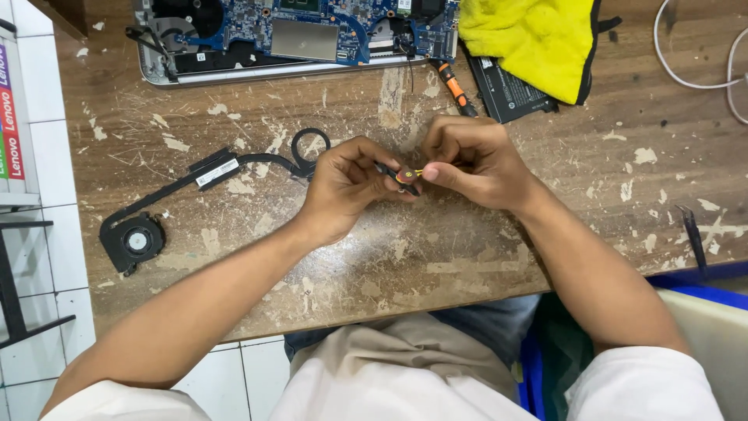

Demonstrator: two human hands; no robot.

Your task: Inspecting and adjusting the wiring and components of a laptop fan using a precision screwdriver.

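Your left hand (343, 187) and right hand (467, 160) pinch a small red-and-yellow part (407, 175) between their fingertips; the heat-pipe fan assembly (134, 240) lies left of your fingers, the screwdriver (454, 88) just beyond them.

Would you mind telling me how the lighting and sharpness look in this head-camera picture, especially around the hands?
Head view: even, soft light, with no glare on the worn wooden table; only faint shadows under the left hand and right hand; the small red part pinched between them is tiny and slightly soft; edges bow mildly from the wide lens.
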